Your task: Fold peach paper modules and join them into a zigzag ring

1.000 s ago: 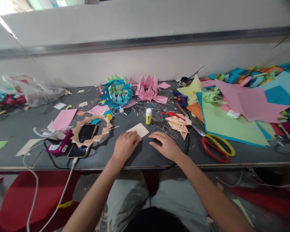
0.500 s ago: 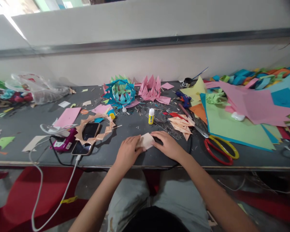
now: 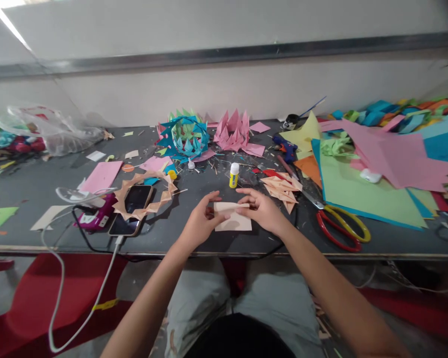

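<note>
Both hands hold a small peach paper square [image 3: 233,219] just above the dark table [image 3: 209,238], its top edge folded over. My left hand [image 3: 199,221] pinches the paper's left side and my right hand [image 3: 261,209] pinches its right side. A pile of folded peach paper pieces [image 3: 281,188] lies just right of my right hand. A small glue bottle [image 3: 233,175] with a yellow body stands behind the paper.
A peach paper ring [image 3: 145,194] surrounds a phone [image 3: 131,209] on a white cable at left. Blue-green [image 3: 184,136] and pink [image 3: 233,133] paper crowns sit at the back. Red-and-yellow scissors [image 3: 339,223] and coloured sheets [image 3: 366,189] lie right. A plastic bag [image 3: 52,132] is far left.
The peach paper lay flat on the table a second ago; both hands have picked it up and lifted it, with its top edge now folded over.
</note>
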A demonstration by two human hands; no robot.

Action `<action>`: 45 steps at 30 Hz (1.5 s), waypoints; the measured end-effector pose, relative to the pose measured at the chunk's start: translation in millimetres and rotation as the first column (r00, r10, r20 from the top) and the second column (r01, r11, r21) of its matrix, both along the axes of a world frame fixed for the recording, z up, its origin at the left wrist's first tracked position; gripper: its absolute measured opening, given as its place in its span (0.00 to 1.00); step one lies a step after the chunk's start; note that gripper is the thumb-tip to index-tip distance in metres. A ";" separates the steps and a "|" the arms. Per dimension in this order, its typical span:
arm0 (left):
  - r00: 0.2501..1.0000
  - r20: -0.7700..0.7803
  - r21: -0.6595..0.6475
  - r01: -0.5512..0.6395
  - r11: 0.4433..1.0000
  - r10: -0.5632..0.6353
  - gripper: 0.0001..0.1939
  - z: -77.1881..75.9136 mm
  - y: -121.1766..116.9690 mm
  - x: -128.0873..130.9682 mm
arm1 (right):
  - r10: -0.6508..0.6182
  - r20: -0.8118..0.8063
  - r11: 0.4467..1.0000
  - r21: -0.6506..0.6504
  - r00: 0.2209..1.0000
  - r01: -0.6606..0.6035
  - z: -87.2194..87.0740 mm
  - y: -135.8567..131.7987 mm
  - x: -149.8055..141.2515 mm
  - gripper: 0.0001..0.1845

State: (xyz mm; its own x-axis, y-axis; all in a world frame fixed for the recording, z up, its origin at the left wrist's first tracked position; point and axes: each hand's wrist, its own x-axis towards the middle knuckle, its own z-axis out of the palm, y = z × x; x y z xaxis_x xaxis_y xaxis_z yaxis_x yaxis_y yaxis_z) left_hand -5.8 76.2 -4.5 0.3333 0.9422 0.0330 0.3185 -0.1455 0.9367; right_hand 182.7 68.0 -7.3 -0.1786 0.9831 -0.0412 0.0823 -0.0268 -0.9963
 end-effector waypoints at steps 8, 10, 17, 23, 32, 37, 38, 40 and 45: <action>0.982 -0.188 0.073 0.037 0.997 -0.023 0.12 -5.6 -3.0 1.7 | -0.025 0.205 1.000 0.002 0.978 0.025 -14.7 -10.9 12.8 0.24; 0.944 -0.328 0.192 0.093 0.977 -0.026 0.08 -7.8 -2.5 -0.2 | -0.060 0.364 0.991 0.134 0.929 0.012 -16.9 -13.2 14.4 0.12; 0.855 -0.487 0.405 0.402 0.821 -0.178 0.09 -11.7 1.8 -12.5 | -0.040 0.600 0.795 0.503 0.799 -0.338 -24.4 -17.5 29.2 0.12; 0.754 -0.625 0.521 0.596 0.611 -0.202 0.13 -6.2 3.0 -18.8 | 0.006 0.724 0.658 0.516 0.689 -0.548 -17.9 -21.5 41.9 0.13; 0.599 -0.787 0.505 0.764 0.402 -0.148 0.13 -0.1 5.4 -21.9 | -0.051 0.787 0.539 0.540 0.615 -0.647 -16.8 -22.4 49.0 0.14; 0.577 -0.805 0.495 0.780 0.383 -0.135 0.13 0.0 5.1 -21.6 | -0.042 0.801 0.526 0.526 0.598 -0.668 -17.8 -21.8 50.2 0.14; 0.574 -0.808 0.493 0.783 0.379 -0.134 0.13 0.6 4.9 -21.4 | -0.039 0.805 0.530 0.518 0.591 -0.671 -17.8 -21.9 50.3 0.15; 0.562 -0.817 0.483 0.791 0.376 -0.131 0.12 2.4 4.5 -21.2 | -0.028 0.814 0.543 0.500 0.580 -0.675 -17.8 -21.9 50.3 0.15; 0.504 -0.855 0.428 0.818 0.384 -0.119 0.13 6.4 2.1 -20.7 | -0.002 0.808 0.563 0.488 0.589 -0.667 -17.3 -21.4 49.5 0.15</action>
